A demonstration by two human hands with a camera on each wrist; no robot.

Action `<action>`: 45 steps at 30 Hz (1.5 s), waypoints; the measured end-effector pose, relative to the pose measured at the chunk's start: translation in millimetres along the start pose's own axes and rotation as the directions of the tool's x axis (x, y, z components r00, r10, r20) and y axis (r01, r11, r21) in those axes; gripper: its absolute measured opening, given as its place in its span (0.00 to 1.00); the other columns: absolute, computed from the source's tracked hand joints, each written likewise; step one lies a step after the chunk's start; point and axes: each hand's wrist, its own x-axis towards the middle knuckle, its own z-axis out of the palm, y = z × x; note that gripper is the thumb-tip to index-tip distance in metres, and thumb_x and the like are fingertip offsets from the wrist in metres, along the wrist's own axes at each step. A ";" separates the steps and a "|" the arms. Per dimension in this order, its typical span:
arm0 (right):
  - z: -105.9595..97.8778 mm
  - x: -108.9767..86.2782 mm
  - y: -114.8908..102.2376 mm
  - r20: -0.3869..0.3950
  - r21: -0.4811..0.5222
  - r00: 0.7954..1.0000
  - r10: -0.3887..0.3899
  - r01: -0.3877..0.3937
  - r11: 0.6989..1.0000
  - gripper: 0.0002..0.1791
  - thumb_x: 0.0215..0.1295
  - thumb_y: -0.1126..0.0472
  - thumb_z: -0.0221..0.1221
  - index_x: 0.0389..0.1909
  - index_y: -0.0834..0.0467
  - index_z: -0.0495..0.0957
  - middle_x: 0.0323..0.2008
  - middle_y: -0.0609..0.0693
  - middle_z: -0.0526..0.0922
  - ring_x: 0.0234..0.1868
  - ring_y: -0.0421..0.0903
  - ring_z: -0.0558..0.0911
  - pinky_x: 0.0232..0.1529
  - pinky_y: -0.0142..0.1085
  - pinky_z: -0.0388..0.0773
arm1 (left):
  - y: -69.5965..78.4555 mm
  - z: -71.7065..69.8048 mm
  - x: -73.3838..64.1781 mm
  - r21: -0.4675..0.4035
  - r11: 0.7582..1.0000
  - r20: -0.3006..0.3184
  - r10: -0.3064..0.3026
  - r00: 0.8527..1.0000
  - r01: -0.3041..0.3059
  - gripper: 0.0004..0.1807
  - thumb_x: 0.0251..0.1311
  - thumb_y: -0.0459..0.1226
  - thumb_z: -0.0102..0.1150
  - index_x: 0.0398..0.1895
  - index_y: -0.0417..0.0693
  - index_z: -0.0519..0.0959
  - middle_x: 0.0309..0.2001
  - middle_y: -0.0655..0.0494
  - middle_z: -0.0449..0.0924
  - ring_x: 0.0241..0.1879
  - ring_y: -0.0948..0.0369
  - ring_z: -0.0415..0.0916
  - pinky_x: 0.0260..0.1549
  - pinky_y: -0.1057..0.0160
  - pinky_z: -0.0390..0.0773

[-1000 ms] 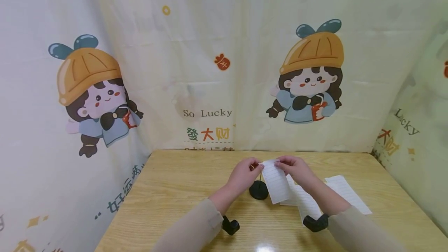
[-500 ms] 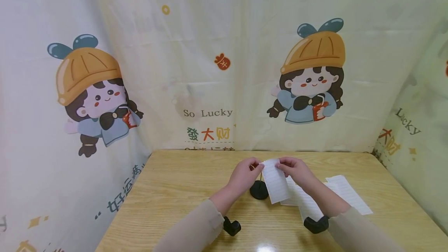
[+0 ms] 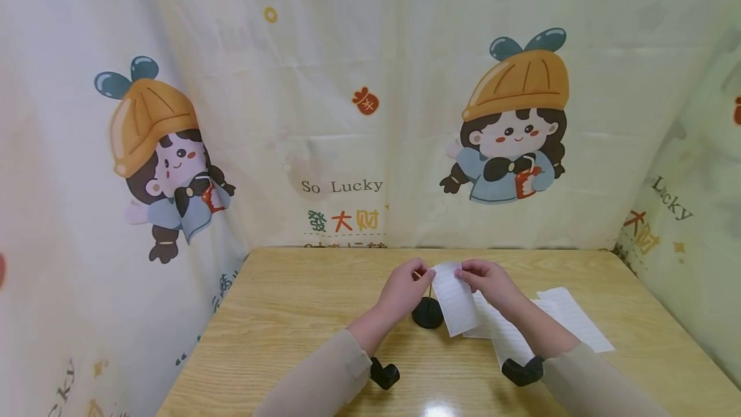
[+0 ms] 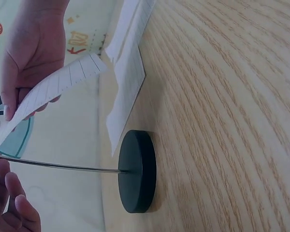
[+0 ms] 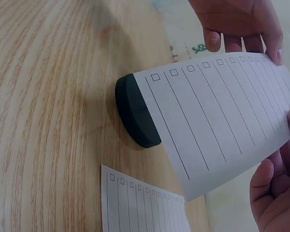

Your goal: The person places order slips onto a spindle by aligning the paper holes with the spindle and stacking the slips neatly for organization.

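A white lined paper sheet (image 3: 455, 304) with small checkboxes along one edge hangs over the table in front of me. My right hand (image 3: 493, 285) pinches its upper right edge between thumb and fingers. My left hand (image 3: 399, 293) grips at the sheet's upper left corner, where it meets the top of a memo holder (image 4: 70, 167). That holder has a thin metal rod rising from a round black base (image 3: 427, 313) on the table. The holder's top is hidden by my left fingers. In the right wrist view, the left thumb (image 5: 279, 57) lies over the sheet's edge.
More lined sheets (image 3: 512, 343) lie on the wooden table (image 3: 301, 314) under and beside my right forearm. Another sheet (image 3: 579, 324) lies farther right. A printed curtain (image 3: 324, 134) hangs behind the table and at both sides.
Both hands and the sheet stay almost in place. The curtain at the left has shifted, with its printed figure now more folded.
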 end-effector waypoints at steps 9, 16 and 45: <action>2.3 0.7 2.9 0.003 0.019 1.000 -0.015 0.015 1.000 0.17 0.69 0.56 0.61 0.49 0.66 0.80 0.38 0.51 0.81 0.35 0.47 0.75 0.39 0.42 0.74 | -3.8 1.4 -1.1 -0.075 0.997 -0.028 -0.016 0.999 0.014 0.08 0.68 0.47 0.59 0.38 0.56 0.82 0.34 0.64 0.77 0.33 0.63 0.72 0.31 0.62 0.74; 1.2 0.5 5.9 0.010 0.021 1.000 -0.029 0.029 0.999 0.16 0.70 0.59 0.61 0.50 0.67 0.79 0.37 0.51 0.81 0.32 0.46 0.76 0.37 0.41 0.75 | -4.3 3.0 -1.5 -0.146 0.989 -0.041 -0.039 0.998 0.033 0.07 0.68 0.46 0.60 0.38 0.55 0.82 0.33 0.62 0.77 0.32 0.62 0.72 0.31 0.62 0.73; -1.2 -2.0 12.3 0.001 -0.011 1.000 0.019 -0.019 1.000 0.15 0.70 0.58 0.60 0.50 0.64 0.81 0.42 0.53 0.81 0.36 0.49 0.76 0.42 0.45 0.74 | -4.6 1.8 -3.6 -0.163 0.985 -0.030 -0.053 0.998 0.047 0.08 0.68 0.45 0.60 0.33 0.53 0.80 0.32 0.61 0.76 0.31 0.62 0.71 0.30 0.62 0.72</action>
